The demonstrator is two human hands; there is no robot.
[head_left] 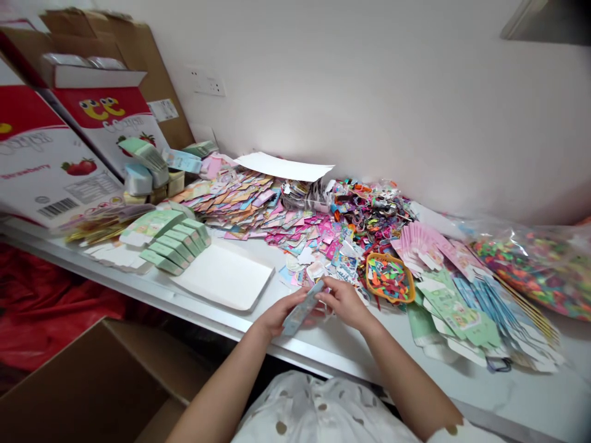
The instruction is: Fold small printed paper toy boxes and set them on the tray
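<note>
Over the front edge of the white table, a small light-blue carton [302, 311] is held between both my hands. My left hand [281, 312] is closed around its lower left side. The fingers of my right hand [342, 299] pinch its upper end. Just beyond lie loose printed cards and stickers [323, 261]. Right of my right hand is a yellow basket [412, 289] of small colourful plastic pieces. Folded green cartons [459, 311], blue cartons [494, 307] and pink cartons [422, 246] are fanned out farther right.
Left of my hands sits a white tray [235, 286] with green boxes [178, 246] stacked at its end. Large red-and-white cartons [87, 160] stand at the back left. A plastic bag [530, 264] of colourful pieces lies at right. An open cardboard box [101, 381] is below the table.
</note>
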